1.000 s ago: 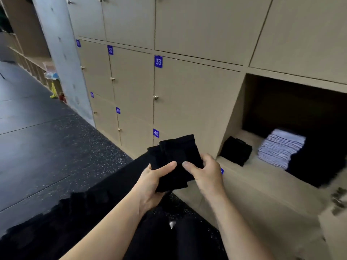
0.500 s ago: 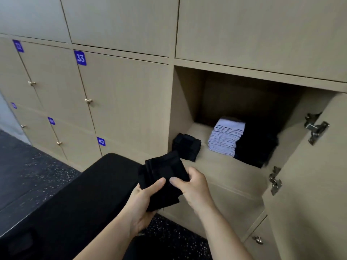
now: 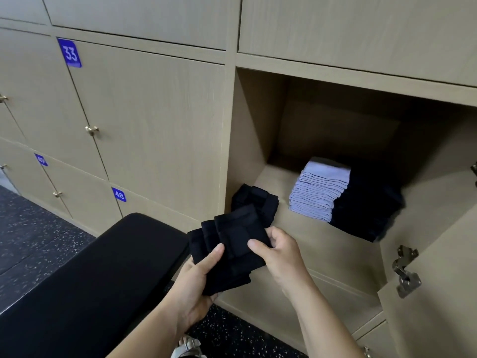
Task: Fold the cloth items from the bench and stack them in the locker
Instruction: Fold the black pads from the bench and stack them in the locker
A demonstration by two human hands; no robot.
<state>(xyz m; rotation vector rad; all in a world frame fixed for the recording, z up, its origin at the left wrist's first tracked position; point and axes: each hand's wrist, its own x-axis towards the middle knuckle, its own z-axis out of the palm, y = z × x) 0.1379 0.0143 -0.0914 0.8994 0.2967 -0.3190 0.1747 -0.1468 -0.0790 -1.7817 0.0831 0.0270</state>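
Matt black cloth, pale wood-grain locker, shiny metal hinge, matt black padded bench

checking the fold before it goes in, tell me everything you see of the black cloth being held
The black cloth is soft, matte fabric folded into a thick, compact bundle, its layered edges stepped along the left side. It is held tilted in the air in front of the open locker, beside the bench end. The left hand grips it from below, thumb on top; the right hand pinches its right edge. Nothing else plainly touches it.
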